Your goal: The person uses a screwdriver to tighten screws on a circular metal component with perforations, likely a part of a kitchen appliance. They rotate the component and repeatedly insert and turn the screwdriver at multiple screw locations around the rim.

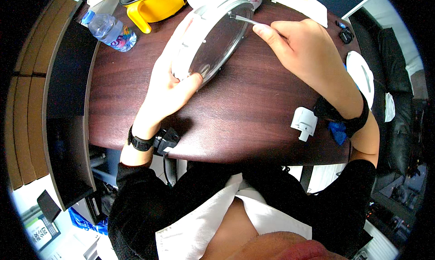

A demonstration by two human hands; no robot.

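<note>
**Round lid held on edge over the dark wood table**

I see my left hand (170, 85) closed around the lower rim of a round white-framed lid with a dark glass centre (213, 38), tilted up on the table (253, 110). My right hand (301, 42) pinches a thin metal tool (242, 19), its tip touching the lid's upper rim. At the far left lies a clear plastic water bottle (111, 31) with a blue cap and a pink-and-blue label band. Beside it stands a yellow pot (152, 5). A small white plastic part (303, 122) sits near my right wrist.
</note>
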